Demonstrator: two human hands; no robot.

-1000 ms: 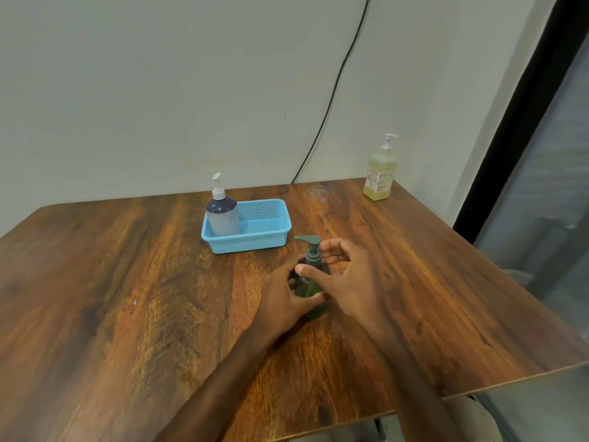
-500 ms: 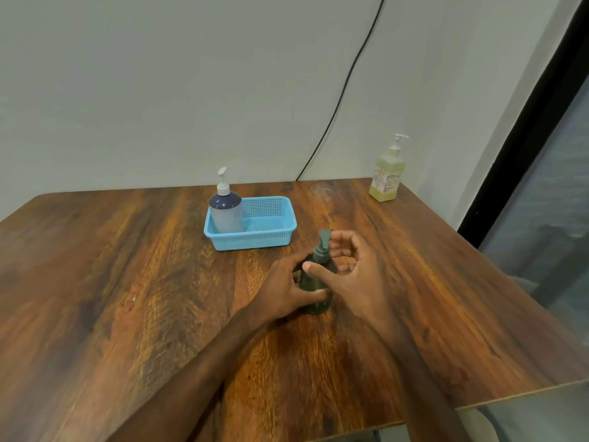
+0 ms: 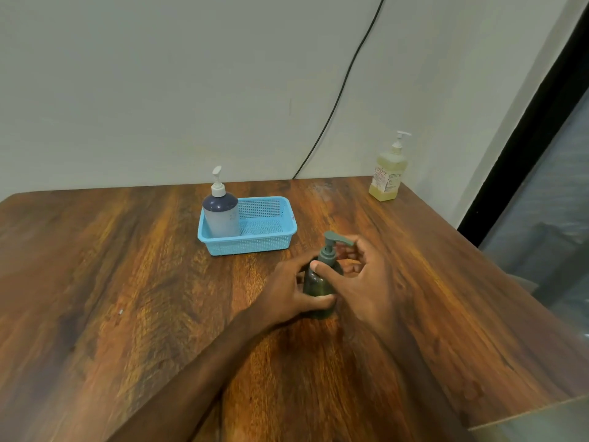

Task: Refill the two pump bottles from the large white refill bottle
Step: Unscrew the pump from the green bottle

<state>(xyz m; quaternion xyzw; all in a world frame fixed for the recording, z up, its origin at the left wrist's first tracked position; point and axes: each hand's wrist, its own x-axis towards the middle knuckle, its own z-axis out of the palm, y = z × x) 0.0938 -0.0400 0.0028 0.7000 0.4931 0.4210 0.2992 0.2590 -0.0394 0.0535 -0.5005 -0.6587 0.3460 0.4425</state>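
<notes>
Together, left hand (image 3: 286, 290) and right hand (image 3: 366, 283) grip green bottle (image 3: 315, 284); writing unreadable.

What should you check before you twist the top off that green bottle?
1. The green pump bottle stands upright on the table: ok.
2. The left hand grips the bottle's body: ok.
3. The right hand pinches the pump collar: ok.
4. Collar loosened yet: cannot tell.
5. The white pump bottle stands upright in the blue basket, apart from both hands: ok.
6. Soap level inside the green bottle: cannot tell.
</notes>
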